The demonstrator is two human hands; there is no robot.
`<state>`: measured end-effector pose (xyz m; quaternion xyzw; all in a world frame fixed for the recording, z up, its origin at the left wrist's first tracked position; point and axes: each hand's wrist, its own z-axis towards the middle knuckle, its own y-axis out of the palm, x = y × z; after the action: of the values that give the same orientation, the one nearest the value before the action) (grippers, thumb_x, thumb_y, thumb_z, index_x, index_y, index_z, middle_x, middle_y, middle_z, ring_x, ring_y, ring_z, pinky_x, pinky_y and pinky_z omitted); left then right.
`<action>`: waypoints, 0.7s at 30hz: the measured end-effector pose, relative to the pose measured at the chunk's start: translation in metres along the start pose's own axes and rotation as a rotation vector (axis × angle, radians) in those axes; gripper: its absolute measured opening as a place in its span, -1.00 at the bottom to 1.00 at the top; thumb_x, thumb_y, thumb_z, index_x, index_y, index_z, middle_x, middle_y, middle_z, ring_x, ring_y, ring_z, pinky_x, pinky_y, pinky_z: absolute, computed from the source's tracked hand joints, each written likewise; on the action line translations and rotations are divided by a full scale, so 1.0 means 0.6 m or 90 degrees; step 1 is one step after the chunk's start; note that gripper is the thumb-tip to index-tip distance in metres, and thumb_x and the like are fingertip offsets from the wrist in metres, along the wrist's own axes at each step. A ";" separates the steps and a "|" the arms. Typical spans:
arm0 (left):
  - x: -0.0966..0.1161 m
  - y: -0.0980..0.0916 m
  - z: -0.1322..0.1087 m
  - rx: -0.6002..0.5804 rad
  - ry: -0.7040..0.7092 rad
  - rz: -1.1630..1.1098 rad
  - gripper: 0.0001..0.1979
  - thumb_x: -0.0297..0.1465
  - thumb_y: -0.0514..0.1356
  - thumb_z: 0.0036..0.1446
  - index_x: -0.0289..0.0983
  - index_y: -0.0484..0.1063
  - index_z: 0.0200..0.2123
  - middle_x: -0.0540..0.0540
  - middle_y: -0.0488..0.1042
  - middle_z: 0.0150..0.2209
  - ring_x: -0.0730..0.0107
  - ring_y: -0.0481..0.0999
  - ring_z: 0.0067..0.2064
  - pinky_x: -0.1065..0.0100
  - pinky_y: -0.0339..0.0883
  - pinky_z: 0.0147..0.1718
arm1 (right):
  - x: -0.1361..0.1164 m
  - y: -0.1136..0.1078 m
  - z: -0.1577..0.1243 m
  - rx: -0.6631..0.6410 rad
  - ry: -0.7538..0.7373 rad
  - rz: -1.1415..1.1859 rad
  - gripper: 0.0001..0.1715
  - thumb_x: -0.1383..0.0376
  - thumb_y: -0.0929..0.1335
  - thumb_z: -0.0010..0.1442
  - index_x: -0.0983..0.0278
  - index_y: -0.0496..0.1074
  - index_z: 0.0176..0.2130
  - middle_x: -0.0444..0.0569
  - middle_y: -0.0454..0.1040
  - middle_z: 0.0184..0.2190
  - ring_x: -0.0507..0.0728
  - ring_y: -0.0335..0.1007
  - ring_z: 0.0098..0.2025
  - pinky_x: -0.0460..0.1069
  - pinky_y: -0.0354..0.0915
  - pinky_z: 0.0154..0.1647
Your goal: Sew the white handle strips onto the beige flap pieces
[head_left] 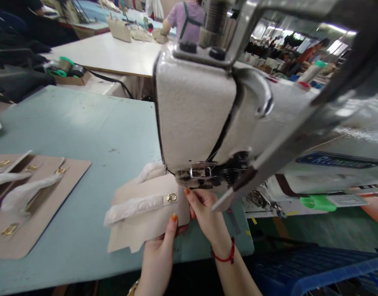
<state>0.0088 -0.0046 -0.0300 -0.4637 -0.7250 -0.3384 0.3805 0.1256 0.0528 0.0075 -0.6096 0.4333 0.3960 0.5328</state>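
Observation:
A beige bag panel (151, 230) lies partly under the head of a sewing machine (196, 111). On it are a gold buckle (171, 198) and a strap wrapped in white film (133, 210). My left hand (164, 250) grips the panel's near edge, thumb on top and fingers underneath. Close to the needle area, my right hand (207, 211) pinches the panel's right edge between thumb and fingers. The machine head hides the needle and the far right part of the panel.
More beige panels with gold buckles and wrapped straps (53, 205) lie at the left on the green table (114, 127). A blue crate (337, 271) stands low at the right. Behind are a box of thread spools (67, 72), a white table (96, 51) and a person (185, 20).

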 end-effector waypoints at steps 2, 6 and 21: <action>-0.011 -0.006 -0.004 -0.058 -0.034 -0.022 -0.47 0.00 0.29 0.01 -0.35 0.59 -0.17 -0.25 0.64 -0.18 0.01 0.62 -0.13 0.19 0.54 -0.14 | 0.021 -0.020 -0.021 0.051 -0.024 -0.092 -0.48 0.09 0.23 0.35 0.30 0.32 -0.55 -0.16 0.26 -0.68 -0.01 0.19 -0.61 -0.13 0.11 -0.54; 0.007 -0.051 -0.020 -0.334 -0.045 0.050 -0.52 0.02 0.10 0.18 -0.27 0.59 -0.27 -0.25 0.64 -0.35 0.12 0.64 -0.34 0.27 0.53 -0.40 | 0.109 -0.076 -0.066 0.222 -0.076 -0.332 -0.59 0.11 0.20 0.36 0.31 0.49 -0.10 0.10 0.53 -0.22 0.20 0.45 -0.19 0.01 0.32 -0.18; 0.216 -0.086 0.239 -0.291 0.364 0.593 -0.57 -0.04 0.13 0.13 -0.28 0.44 -0.50 0.04 0.30 -0.61 0.40 0.27 -0.56 0.42 0.03 -0.56 | 0.195 -0.127 -0.076 0.276 -0.147 -0.649 -0.44 0.09 0.06 0.42 0.31 0.47 -0.24 0.14 0.55 -0.29 0.28 0.49 -0.23 0.15 0.34 -0.18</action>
<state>-0.1095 0.1527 0.0060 -0.6934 -0.2229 -0.3949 0.5600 0.2353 -0.0006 -0.0743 -0.5714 0.0946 0.0545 0.8134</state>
